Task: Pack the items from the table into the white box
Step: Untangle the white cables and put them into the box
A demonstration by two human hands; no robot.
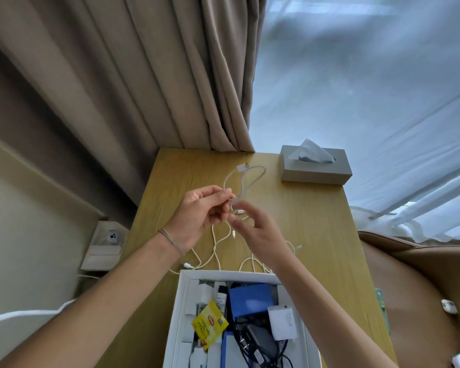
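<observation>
Above the wooden table (316,221), my left hand (197,216) pinches a white charging cable (250,179) whose loop and plug rise beyond the fingers. My right hand (258,232) is at the same cable just below, its thumb and fingers closing on the strand. More white cable (215,251) trails down over the table toward the white box (178,309) at the near edge. The box holds a yellow tea packet (209,324), a blue box (250,298), a white 120W charger (282,324) and a black adapter with cords (260,343).
A grey tissue box (316,171) stands at the table's far right corner. Beige curtains (144,75) and sheer white curtains (369,88) hang behind. A brown leather seat (422,288) is to the right. A wall socket (112,236) sits low on the left.
</observation>
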